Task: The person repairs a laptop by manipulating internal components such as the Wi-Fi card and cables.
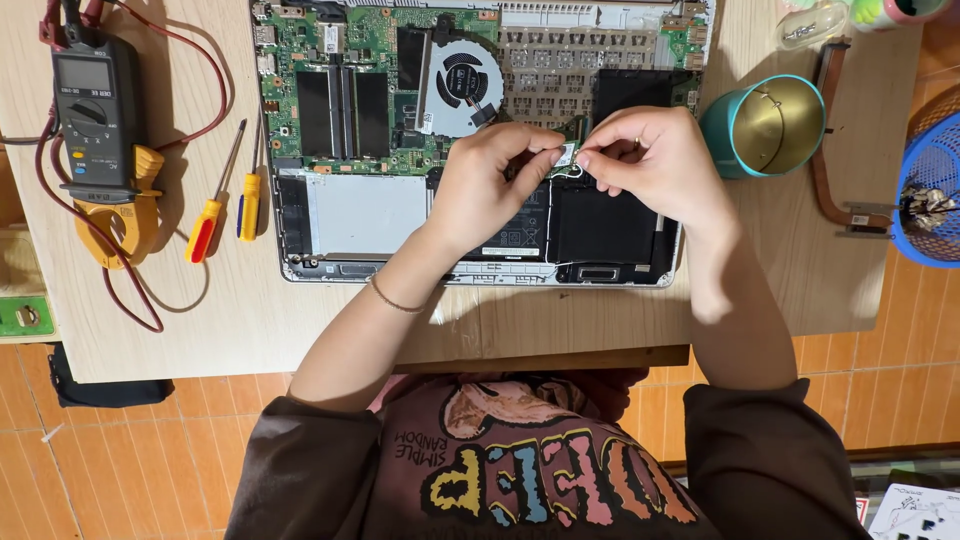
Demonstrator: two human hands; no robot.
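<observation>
An opened laptop lies on the wooden table, with its green circuit board, round fan and black battery exposed. Over the middle of it, my left hand and my right hand meet fingertip to fingertip. Between them they pinch a small green card with thin wires hanging from it. A thin bracelet sits on my left wrist.
Two yellow-handled screwdrivers lie left of the laptop. A yellow and black clamp meter with red leads sits at far left. A teal tin cup stands at right, with a copper heat pipe and a blue basket beyond.
</observation>
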